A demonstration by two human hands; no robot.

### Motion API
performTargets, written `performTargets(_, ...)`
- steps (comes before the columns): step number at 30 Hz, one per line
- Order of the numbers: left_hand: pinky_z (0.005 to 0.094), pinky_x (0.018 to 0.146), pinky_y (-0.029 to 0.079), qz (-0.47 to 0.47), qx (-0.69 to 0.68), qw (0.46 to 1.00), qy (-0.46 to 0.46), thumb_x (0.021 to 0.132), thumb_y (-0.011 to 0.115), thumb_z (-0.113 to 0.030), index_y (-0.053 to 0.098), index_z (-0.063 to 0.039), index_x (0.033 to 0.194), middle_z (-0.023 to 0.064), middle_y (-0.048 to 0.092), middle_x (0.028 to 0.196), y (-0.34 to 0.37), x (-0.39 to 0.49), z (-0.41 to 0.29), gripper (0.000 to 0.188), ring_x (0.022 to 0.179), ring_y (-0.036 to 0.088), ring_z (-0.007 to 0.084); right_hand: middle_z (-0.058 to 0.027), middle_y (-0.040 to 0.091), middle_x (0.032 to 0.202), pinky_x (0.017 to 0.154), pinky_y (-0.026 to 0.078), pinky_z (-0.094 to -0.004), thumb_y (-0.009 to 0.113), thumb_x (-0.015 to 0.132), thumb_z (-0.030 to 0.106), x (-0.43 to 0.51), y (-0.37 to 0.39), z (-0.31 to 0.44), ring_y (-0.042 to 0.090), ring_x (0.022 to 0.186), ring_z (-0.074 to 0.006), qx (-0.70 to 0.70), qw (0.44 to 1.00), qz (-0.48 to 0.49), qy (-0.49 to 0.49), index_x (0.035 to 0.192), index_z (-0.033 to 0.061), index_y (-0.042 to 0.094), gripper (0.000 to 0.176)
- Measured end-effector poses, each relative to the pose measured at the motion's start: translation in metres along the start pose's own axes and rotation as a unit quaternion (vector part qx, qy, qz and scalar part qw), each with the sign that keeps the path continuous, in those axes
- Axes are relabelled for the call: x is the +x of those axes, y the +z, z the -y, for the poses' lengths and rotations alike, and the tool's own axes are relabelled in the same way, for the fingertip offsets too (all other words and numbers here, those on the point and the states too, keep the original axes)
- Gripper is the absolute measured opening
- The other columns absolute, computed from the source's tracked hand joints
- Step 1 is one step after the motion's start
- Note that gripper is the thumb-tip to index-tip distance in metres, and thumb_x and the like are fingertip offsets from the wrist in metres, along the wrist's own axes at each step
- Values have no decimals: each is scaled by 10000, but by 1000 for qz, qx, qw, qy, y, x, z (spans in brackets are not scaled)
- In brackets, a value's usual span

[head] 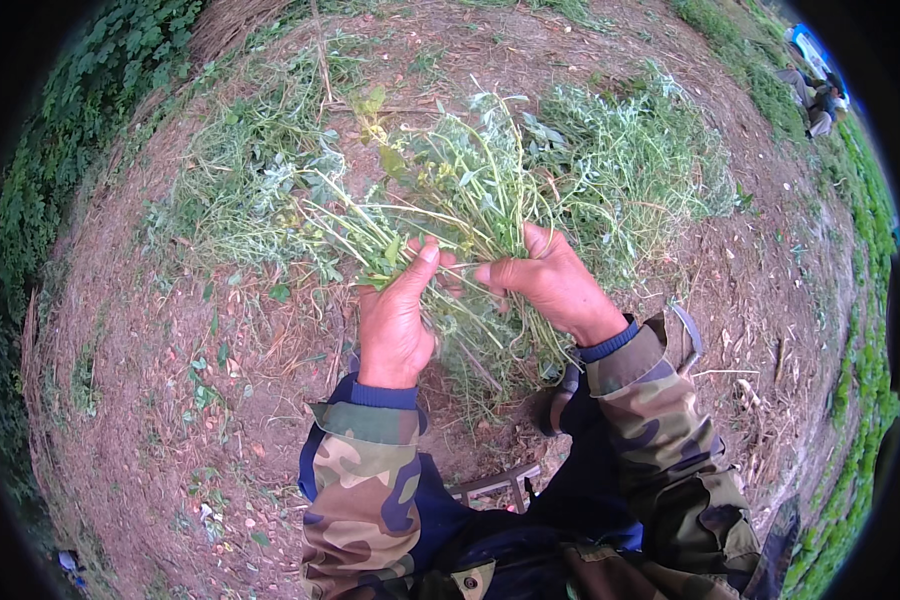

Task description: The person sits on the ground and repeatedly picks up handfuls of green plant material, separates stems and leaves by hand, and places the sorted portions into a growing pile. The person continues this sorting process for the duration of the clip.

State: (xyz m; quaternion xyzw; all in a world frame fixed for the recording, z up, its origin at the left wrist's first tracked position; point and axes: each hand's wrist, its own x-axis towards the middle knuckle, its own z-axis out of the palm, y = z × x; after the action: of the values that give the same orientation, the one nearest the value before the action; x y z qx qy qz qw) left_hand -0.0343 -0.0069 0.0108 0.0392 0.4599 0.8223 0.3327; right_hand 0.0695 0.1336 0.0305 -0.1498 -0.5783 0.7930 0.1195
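Both hands are raised in front of me over the soil, close together. My left hand [399,319] is closed around a bunch of green stems [371,236], its thumb on top. In my right hand [559,289] is a larger bunch of leafy stems [487,202], some ends hanging below the fist. Several thin stems cross between the two bunches. Beyond them, cut grey-green plants lie on the ground in a left heap [247,180] and a right heap [637,172]. More loose greenery [472,375] lies below my hands, partly hidden by them.
Leafy bushes [82,135] border the left side. Low green plants [862,360] grow in a row at the right edge. A person [821,105] sits at the far upper right. A curved tool or metal piece [688,337] shows beside my right sleeve, and a metal frame [499,480] below.
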Motion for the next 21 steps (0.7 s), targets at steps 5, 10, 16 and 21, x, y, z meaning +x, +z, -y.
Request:
performTargets(5,342,595,537,-3,23,1000,20,869,680,-54,595,-32,1064,72,655,945,1,2,1,213,732,626,188,-23,621,731,533,438,-252,696,807,106,0,-1,2,564,625,-91,-80,995,0,66,918,-28,632,185)
performTargets(10,328,551,521,-8,34,999,7,853,702,-62,599,-33,1055,68,654,934,0,0,2,229,681,606,169,-23,604,717,528,433,-249,694,812,118,0,-7,4,556,609,-91,-99,994,-16,48,876,-29,623,175)
performTargets(16,310,502,486,-8,40,999,24,845,712,-69,593,-49,1068,59,641,940,-5,2,-1,253,627,571,155,-36,644,789,526,431,-241,669,852,88,-1,-10,5,551,611,-89,-88,993,8,78,1025,22,594,200)
performTargets(21,282,484,470,1,46,998,38,833,725,-57,597,-53,1027,44,634,934,-4,0,0,233,700,591,144,-67,659,771,527,445,-243,697,830,131,-3,-5,5,578,610,-103,-83,993,8,78,880,-25,571,207)
